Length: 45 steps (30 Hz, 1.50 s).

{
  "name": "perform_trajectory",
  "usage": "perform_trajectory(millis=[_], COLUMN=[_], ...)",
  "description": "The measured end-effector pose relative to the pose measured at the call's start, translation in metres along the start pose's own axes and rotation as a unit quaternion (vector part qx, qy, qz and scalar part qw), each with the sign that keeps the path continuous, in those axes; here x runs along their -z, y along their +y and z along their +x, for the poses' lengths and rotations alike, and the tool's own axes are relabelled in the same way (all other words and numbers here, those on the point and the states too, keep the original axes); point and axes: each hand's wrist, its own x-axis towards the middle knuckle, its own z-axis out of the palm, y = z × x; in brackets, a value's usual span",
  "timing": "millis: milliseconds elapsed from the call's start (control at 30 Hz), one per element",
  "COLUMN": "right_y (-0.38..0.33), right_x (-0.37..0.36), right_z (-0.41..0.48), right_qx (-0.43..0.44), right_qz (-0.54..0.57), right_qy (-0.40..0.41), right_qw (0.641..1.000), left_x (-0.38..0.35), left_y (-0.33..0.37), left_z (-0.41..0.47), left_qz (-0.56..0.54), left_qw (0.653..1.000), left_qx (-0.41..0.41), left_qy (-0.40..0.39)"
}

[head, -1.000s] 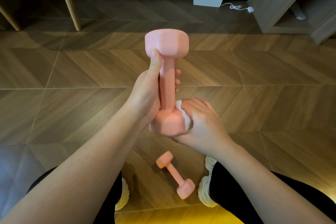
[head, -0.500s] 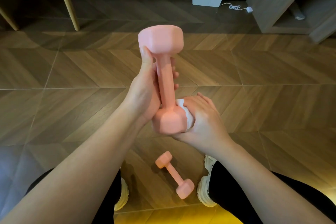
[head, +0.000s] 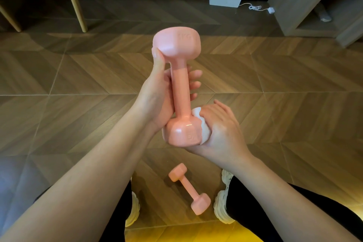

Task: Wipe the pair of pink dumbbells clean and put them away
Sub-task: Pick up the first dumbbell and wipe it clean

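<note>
Rotation of the held dumbbell (head: 179,92) is being shown in the head view. Against a second ago its heads are being presented at a different angle, and the thumb is being pressed higher, at the upper head. The lower head is being kept at frame centre against the white cloth (head: 197,116). This is being read as wiping of the lower head in progress, with fresh faces being brought round to the cloth, so the first dumbbell is not being judged finished.

The left hand (head: 157,100) is being wrapped around the handle, fingers curled behind it. The right hand (head: 220,129) is being cupped around the cloth and is pressing it to the right side of the lower head, with the fingers partly spread on top.

The second dumbbell (head: 189,188) is being left on the wooden floor (head: 78,84), lower centre, between the white shoes (head: 223,202), untouched. Putting away is being judged not yet started.
</note>
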Motion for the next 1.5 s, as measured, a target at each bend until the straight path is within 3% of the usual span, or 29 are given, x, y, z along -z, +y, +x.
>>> perform_trajectory(millis=[167,300,500,700,900,1033,1500], right_y=[0.0054,0.0073,0.0068,0.0095,0.0081,0.0096,0.0090], right_x=[0.0006,0.0011,-0.0017,-0.0001,-0.0014,-0.0006,0.0011], right_z=[-0.0016,-0.0022,-0.0024,-0.0037,-0.0020,-0.0038,-0.0024], right_qx=[-0.006,0.001,0.009,0.005,0.030,0.008,0.000], right_qz=[-0.022,-0.026,-0.025,-0.047,-0.052,-0.042,-0.044], right_qy=[-0.025,-0.027,-0.022,-0.040,-0.003,-0.017,-0.026], right_qw=[0.999,0.999,0.999,0.998,0.998,0.999,0.999], left_x=[0.0000,-0.0001,0.0036,0.0013,0.0054,0.0038,0.0057], left_y=[-0.0014,-0.0046,0.0009,-0.0049,-0.0042,-0.0026,-0.0003], left_z=[0.0001,0.0007,0.0030,0.0013,0.0020,0.0028,0.0051], left_qz=[0.027,0.033,-0.014,0.082,0.040,0.003,-0.032], left_qw=[1.000,0.999,0.999,0.997,0.999,0.999,0.998], left_qx=[0.003,-0.021,0.043,-0.008,-0.008,0.041,0.060], left_qy=[-0.009,0.038,0.002,0.005,0.026,0.018,0.011])
